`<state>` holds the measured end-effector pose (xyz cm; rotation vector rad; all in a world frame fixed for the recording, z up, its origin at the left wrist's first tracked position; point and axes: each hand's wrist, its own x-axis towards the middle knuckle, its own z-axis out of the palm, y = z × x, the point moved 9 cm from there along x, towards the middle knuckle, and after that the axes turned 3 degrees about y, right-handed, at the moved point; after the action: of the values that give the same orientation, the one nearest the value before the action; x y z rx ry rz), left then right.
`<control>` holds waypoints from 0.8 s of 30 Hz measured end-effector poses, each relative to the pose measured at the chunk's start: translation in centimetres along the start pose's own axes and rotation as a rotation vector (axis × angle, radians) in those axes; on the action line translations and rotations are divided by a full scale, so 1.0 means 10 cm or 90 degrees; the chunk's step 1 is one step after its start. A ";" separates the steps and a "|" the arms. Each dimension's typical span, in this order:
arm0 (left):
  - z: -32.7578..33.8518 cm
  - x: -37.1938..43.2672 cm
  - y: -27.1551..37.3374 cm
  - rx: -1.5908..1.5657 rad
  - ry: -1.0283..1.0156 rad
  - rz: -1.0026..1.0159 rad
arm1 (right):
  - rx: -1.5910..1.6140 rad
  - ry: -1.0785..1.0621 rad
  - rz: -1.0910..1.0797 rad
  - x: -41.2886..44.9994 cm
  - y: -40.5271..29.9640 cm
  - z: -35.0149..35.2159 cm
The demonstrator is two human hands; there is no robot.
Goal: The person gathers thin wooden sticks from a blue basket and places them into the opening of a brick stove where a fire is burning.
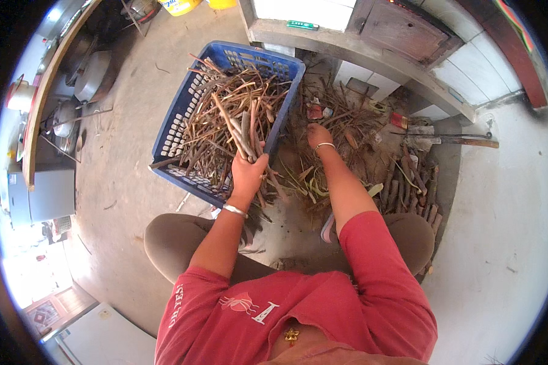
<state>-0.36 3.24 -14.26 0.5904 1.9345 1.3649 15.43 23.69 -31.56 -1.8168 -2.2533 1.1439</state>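
My left hand (248, 175) grips a bundle of sticks (245, 130) over the near right side of a blue plastic basket (297, 73). Dry twigs (210, 137) fill much of that basket. Further right, my right hand (319, 135) reaches down into a heap of loose twigs (354, 116) on the floor. Its fingers are partly hidden, and I cannot tell whether they hold a twig. Just beyond that hand lies a crumpled red wrapper (314, 111). Green and yellow plant strips (317, 188) lie nearer to me, between my forearms.
Stacked firewood (404, 187) lies by the right wall, with metal fire tongs (456, 135) above it. A tiled stove ledge (329, 43) bearing a green box (302, 25) overhangs the twig heap. Pots (93, 75) stand under a wooden-edged table (50, 96) at left.
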 end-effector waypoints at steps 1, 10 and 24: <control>0.03 0.01 -0.03 0.002 -0.003 -0.001 | -0.039 -0.002 -0.026 0.16 0.01 0.08; 0.11 0.04 0.02 -0.078 0.027 0.050 | -0.292 -0.103 -0.098 1.20 0.06 0.74; 0.14 0.05 -0.02 -0.056 0.006 -0.023 | -0.256 -0.111 -0.035 1.41 0.25 0.94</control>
<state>0.37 4.41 -14.90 0.5048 1.8739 1.4236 8.83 31.02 -45.49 -1.8202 -2.7847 0.9220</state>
